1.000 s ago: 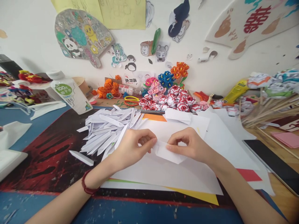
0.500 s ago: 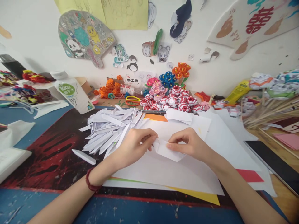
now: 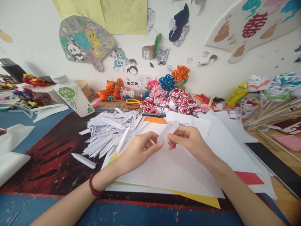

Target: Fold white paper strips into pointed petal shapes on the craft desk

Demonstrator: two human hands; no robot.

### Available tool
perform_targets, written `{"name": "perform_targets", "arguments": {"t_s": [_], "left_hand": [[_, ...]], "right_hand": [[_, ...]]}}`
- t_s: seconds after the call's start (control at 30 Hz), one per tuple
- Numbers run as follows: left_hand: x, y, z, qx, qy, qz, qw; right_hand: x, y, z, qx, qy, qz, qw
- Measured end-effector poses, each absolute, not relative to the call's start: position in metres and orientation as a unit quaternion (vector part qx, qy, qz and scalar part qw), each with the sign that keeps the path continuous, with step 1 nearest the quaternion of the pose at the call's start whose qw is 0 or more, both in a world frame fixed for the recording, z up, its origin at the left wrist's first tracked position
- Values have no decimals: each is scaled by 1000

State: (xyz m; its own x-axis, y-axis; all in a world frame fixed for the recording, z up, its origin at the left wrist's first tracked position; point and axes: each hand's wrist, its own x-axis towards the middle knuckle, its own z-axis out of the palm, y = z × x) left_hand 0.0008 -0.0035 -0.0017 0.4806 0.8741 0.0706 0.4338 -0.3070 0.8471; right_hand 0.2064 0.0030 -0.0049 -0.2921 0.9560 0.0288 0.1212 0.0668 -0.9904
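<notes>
White paper piece (image 3: 167,131): a half-second ago slanting low between the two hands, now swung up on end, top leaning right. Reads as a turn or re-set between folds, crease work probably unfinished. Right hand (image 3: 194,141) pinches it, thumb in front. Left hand (image 3: 138,148) at its lower left edge, thumb and index slightly parted; cannot tell whether they pinch. Paper held above white sheets (image 3: 164,171), right of the folded strips (image 3: 107,133). Narrow, plain, face smooth; fold lines too faint to make out.
</notes>
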Motion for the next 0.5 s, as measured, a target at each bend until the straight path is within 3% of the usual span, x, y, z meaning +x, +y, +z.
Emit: {"name": "perform_targets", "arguments": {"t_s": [0.17,0.5], "left_hand": [[1,-3,-7,779,465,263,329],[-14,11,-9,847,440,177,241]], "right_hand": [[206,4,-13,-450,-600,570,336],[213,15,-23,-515,-700,409,279]]}}
